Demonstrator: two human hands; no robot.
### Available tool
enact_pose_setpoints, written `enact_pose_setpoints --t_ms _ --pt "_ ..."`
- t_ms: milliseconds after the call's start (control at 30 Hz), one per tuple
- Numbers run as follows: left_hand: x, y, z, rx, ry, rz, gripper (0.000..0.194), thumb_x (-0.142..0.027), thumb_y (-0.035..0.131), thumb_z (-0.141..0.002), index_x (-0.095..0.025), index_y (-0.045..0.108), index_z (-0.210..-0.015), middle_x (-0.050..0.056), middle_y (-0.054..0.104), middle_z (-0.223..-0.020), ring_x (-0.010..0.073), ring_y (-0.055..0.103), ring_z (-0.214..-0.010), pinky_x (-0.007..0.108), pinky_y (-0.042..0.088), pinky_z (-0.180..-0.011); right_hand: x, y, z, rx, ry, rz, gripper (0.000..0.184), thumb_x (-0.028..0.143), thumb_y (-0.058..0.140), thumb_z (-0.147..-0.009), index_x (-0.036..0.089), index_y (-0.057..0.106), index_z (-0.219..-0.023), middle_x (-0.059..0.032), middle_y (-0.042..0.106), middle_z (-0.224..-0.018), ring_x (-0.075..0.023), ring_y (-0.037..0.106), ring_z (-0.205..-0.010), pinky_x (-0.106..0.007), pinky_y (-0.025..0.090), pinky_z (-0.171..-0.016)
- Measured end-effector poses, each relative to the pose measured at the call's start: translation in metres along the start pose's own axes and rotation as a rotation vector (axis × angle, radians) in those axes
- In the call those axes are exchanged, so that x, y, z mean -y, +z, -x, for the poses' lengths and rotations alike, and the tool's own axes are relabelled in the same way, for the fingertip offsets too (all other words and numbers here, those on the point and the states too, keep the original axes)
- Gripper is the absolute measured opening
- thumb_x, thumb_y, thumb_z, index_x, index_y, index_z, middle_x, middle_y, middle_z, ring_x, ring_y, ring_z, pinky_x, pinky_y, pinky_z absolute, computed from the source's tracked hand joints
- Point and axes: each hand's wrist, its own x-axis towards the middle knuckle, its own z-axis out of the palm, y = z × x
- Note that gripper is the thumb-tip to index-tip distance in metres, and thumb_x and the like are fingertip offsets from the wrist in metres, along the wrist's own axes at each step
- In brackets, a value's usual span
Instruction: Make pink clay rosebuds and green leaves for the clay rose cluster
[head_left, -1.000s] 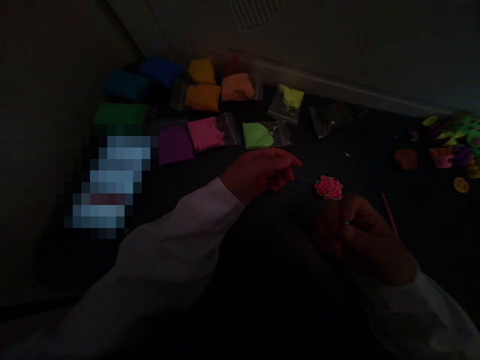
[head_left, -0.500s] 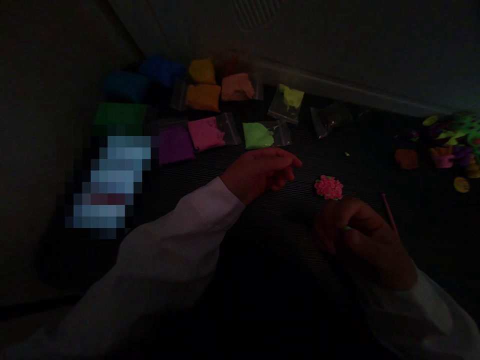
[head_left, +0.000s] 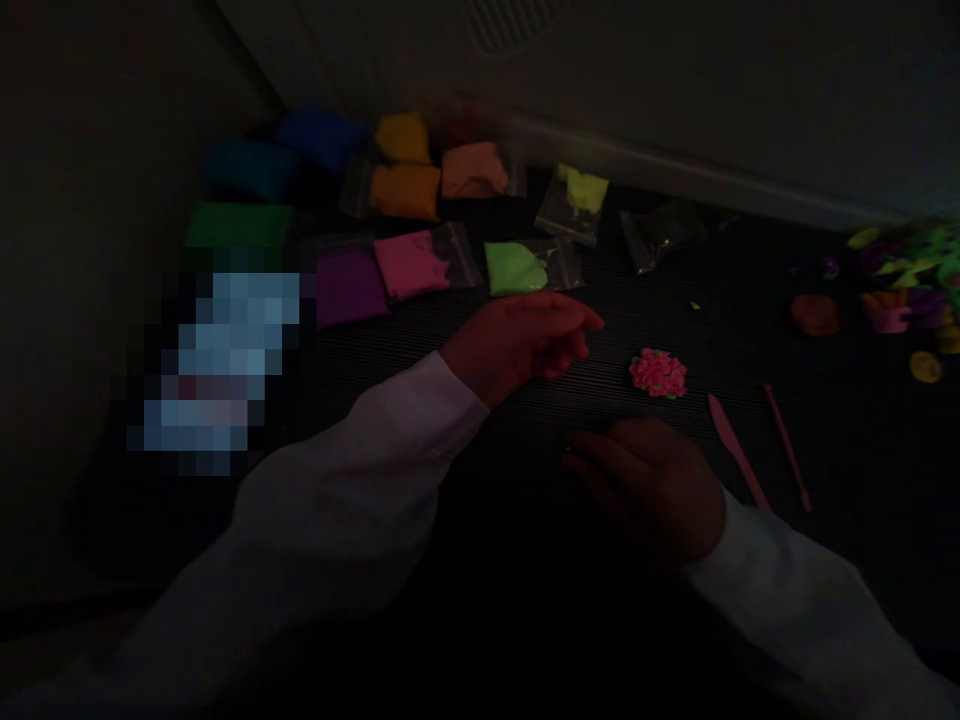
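My left hand (head_left: pixel 525 340) hovers over the dark table, near the bag of light green clay (head_left: pixel 514 268). Its fingers are loosely bent and apart, and nothing shows in them. Lower and to the right, my right hand (head_left: pixel 649 480) is closed in a pinch, its fingertips pointing left. A tiny pale green bit of clay (head_left: pixel 568 449) shows at those fingertips; the dim light hides its shape. Above my right hand lies a round pink clay flower cluster (head_left: pixel 658 373) with green specks. A pink plastic knife (head_left: pixel 736 450) and a thin pink modelling stick (head_left: pixel 787 447) lie right of it.
Several clay bags, including pink (head_left: pixel 409 265), purple (head_left: pixel 349 287) and orange (head_left: pixel 406 191), line the back left. A pixelated bright screen (head_left: pixel 225 360) stands at the left. A brown lump (head_left: pixel 814 315) and small colourful clay pieces (head_left: pixel 911 290) sit at the far right.
My right hand has moved left and turned, its fingertips now pointing left. The pink knife beside the stick has come into view. My left hand has stayed in place.
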Motion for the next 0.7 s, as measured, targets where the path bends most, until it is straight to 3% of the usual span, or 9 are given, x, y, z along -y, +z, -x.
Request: enact_pose_setpoints --t_ms 233,700 --pt "-0.0001 -0.0001 0.0001 0.011 0.003 -0.016 0.015 -0.023 0.054 -0.067 -0.01 0.058 -0.074 0.001 0.054 -0.058 0.0066 0.046 -0.051 0.022 0.029 -0.046 -0.0027 -0.0018 0.0021 0.024 0.023 -0.086 0.025 0.031 0.049 -0.079 0.017 0.059 -0.097 -0.0042 0.058 -0.071 -0.013 0.049 -0.063 -0.026 0.037 -0.059" --pt "0.0006 -0.0015 0.0 0.019 0.003 -0.031 0.015 -0.023 0.054 -0.069 -0.011 0.059 -0.075 0.0 0.054 -0.059 0.0059 0.046 -0.05 0.021 0.03 -0.047 0.0026 -0.0004 -0.0014 0.024 0.075 -0.072 0.019 0.029 0.048 -0.079 0.017 0.061 -0.086 -0.0027 0.058 -0.066 -0.0126 0.048 -0.061 -0.027 0.035 -0.06"
